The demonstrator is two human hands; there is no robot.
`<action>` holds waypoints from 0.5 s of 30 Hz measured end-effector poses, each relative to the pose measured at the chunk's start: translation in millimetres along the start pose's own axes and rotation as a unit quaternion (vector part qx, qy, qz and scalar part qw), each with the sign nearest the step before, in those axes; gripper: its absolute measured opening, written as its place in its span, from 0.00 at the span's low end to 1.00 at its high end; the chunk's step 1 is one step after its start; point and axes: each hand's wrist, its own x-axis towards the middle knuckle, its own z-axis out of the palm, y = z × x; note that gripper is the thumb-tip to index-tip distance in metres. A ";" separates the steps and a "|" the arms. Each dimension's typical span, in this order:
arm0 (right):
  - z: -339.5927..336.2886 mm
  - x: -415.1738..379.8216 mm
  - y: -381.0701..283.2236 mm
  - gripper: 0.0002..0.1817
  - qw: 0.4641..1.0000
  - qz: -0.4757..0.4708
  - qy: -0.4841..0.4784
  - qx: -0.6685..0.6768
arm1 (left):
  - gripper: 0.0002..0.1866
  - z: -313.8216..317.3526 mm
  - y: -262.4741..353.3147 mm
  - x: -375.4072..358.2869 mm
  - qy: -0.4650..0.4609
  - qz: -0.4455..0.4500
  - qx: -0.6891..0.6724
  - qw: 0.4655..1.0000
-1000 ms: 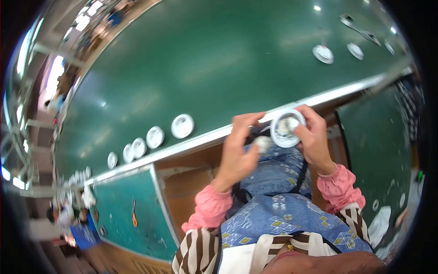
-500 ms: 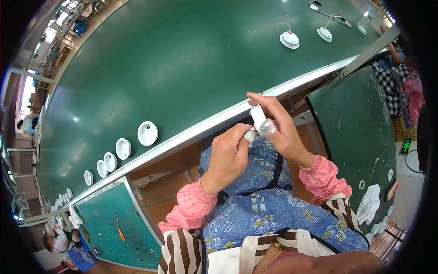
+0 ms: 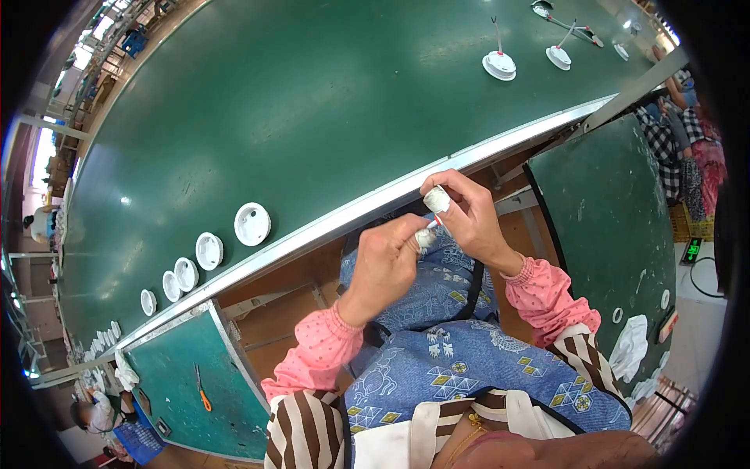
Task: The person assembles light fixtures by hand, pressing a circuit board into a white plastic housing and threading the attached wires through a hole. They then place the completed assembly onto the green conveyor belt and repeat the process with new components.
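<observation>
My right hand (image 3: 475, 223) is closed round a white round part, seen edge-on and now mostly hidden behind its thumb. That thumb wears a white wrap (image 3: 437, 198). My left hand (image 3: 383, 262) pinches a small white and red wire end (image 3: 435, 223) just below the part; how far it enters the part cannot be made out. Another white wrap (image 3: 424, 238) covers the left thumb. Both hands are close together above my lap, in front of the bench edge.
White round cups (image 3: 252, 224) stand in a row along the green bench (image 3: 351, 102). Farther right are white discs with upright wires (image 3: 499, 66). Orange-handled scissors (image 3: 203, 391) lie on the left side board, a white cloth (image 3: 630, 348) on the right one. Other people sit at the edges.
My right hand has turned, its wrapped thumb moving up and left over the white part, which is now largely covered. My left hand has shifted slightly left and down.
</observation>
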 end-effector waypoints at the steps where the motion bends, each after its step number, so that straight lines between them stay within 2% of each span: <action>1: -0.5 0.2 1.1 0.13 1.000 0.004 0.000 -0.003 | 0.11 1.9 4.6 -3.9 -0.007 -0.034 -0.013 0.999; 3: -0.3 0.5 4.6 0.12 1.000 0.012 -0.008 0.005 | 0.11 4.2 2.5 -9.7 -0.017 -0.081 -0.043 0.996; 5: 1.2 -0.5 8.4 0.12 0.999 0.013 -0.014 0.026 | 0.11 2.3 0.8 -10.8 -0.018 -0.085 -0.031 0.996; 8: -2.6 0.6 7.1 0.16 0.999 0.012 -0.040 0.025 | 0.09 -1.9 0.9 -5.1 -0.030 -0.045 0.002 0.999; 11: -11.1 6.3 12.5 0.19 0.999 0.008 -0.027 0.046 | 0.08 -8.8 8.7 1.6 -0.036 0.005 0.059 0.998; 14: -28.1 14.7 2.3 0.22 0.999 -0.009 -0.030 0.026 | 0.06 -18.7 6.6 4.6 -0.026 -0.040 0.069 0.996; 15: -32.7 16.1 -2.7 0.24 0.999 -0.015 -0.035 0.014 | 0.06 -22.4 8.8 11.4 -0.017 0.001 0.123 0.992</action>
